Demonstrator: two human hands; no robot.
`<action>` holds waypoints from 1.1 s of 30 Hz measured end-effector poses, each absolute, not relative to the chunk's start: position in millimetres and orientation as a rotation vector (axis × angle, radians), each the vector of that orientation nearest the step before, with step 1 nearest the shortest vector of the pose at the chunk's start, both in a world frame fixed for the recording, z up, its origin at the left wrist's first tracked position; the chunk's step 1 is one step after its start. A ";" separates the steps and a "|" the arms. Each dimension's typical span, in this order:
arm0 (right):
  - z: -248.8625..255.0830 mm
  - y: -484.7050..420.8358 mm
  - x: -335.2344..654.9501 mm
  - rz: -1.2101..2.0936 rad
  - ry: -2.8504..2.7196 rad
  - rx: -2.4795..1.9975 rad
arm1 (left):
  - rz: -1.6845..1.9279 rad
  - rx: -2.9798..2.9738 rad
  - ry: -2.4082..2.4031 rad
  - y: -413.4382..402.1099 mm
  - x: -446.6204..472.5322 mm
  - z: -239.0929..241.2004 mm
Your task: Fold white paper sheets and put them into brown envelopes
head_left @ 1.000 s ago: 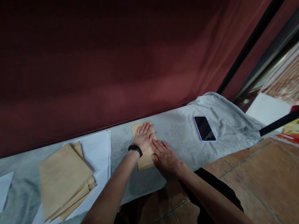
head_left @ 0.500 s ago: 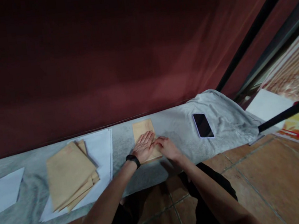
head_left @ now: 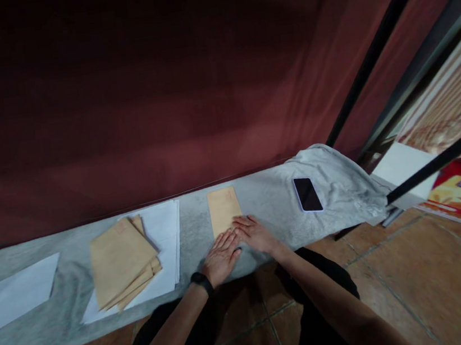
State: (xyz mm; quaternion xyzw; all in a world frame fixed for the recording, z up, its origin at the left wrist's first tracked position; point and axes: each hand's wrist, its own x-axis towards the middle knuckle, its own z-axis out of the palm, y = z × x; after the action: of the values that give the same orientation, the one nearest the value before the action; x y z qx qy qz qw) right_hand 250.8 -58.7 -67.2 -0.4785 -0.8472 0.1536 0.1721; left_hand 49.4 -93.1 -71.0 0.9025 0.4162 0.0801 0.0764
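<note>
Two bare hands at one small brown envelope (head_left: 223, 207), which lies flat on the grey cloth (head_left: 267, 190), mid-scene, long side running near to far. Far part of envelope uncovered; faint reddish marking at its far right corner.

Left hand (head_left: 221, 261): palm down over the near end of the envelope, fingers extended and close together, pointing far and right. Grip spread flat, nothing held. Black band (head_left: 201, 282) on the wrist.

Right hand (head_left: 260, 235): comes in from the right, palm down, fingers extended toward the left, tips on the envelope's right near part and meeting the left fingertips. Grip likewise flat, nothing seen held; thumb hidden.

Left of the envelope, well apart: brown stack (head_left: 123, 257) of larger envelopes, fanned unevenly, resting on white sheets (head_left: 166, 232). Farther left, another white paper (head_left: 17, 291).

Right of the hands: phone (head_left: 307, 194), dark screen up, pale purple edge, flat on the cloth. Cloth bunched at its far right end. Dark red wall (head_left: 164, 119) behind; brown tiles (head_left: 398, 286) below.
</note>
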 end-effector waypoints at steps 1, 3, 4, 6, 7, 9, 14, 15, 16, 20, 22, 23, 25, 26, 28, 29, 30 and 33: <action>-69.0 -57.1 251.4 0.423 -2.464 -1.349 | 0.259 2.710 1.239 -94.3 48.9 -71.7; -72.2 -49.0 251.0 0.398 -2.542 -1.348 | 0.317 2.713 1.242 -95.1 48.9 -73.3; -73.2 -42.5 249.8 0.382 -2.566 -1.350 | 0.354 2.709 1.252 -95.1 49.6 -74.0; -74.3 -25.3 244.9 0.334 -2.587 -1.361 | 0.437 2.692 1.284 -94.7 52.1 -75.0; -74.4 -15.4 241.5 0.306 -2.584 -1.375 | 0.478 2.680 1.303 -94.5 53.8 -75.2; -74.2 5.1 233.8 0.261 -2.554 -1.430 | 0.537 2.659 1.333 -94.1 57.3 -74.9; -77.0 41.8 217.8 0.202 -2.455 -1.547 | 0.613 2.608 1.346 -91.8 62.1 -70.1; -78.1 45.1 215.4 0.196 -2.434 -1.562 | 0.622 2.595 1.341 -91.4 62.4 -68.6; -79.2 47.2 213.3 0.190 -2.411 -1.583 | 0.624 2.582 1.338 -91.1 62.7 -67.0; -81.9 45.0 206.3 0.171 -2.312 -1.712 | 0.590 2.541 1.386 -91.8 64.6 -61.2; -81.9 38.6 205.8 0.162 -2.299 -1.739 | 0.576 2.540 1.406 -92.6 65.5 -60.4; -81.6 34.0 206.9 0.161 -2.317 -1.721 | 0.574 2.546 1.406 -92.8 65.6 -60.9; -80.7 21.6 212.1 0.163 -2.384 -1.649 | 0.578 2.566 1.387 -92.8 64.8 -63.7; -80.1 13.8 215.8 0.167 -2.422 -1.612 | 0.586 2.578 1.373 -92.7 63.9 -65.8; -78.8 -4.3 224.6 0.187 -2.492 -1.554 | 0.605 2.603 1.341 -93.0 61.7 -70.3; -78.0 -14.3 229.0 0.207 -2.523 -1.528 | 0.612 2.614 1.326 -93.6 60.5 -72.2; -77.1 -24.5 233.4 0.238 -2.553 -1.498 | 0.614 2.626 1.313 -94.6 59.5 -73.7; -73.3 -52.8 245.1 0.381 -2.625 -1.399 | 0.593 2.656 1.303 -99.8 57.7 -74.5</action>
State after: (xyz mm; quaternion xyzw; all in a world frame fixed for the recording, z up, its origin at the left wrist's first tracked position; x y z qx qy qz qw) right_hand 245.1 -52.8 -73.3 -0.4653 -0.8731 0.1268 0.0714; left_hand 57.7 -99.8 -74.5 0.8785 0.4311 0.1962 0.0620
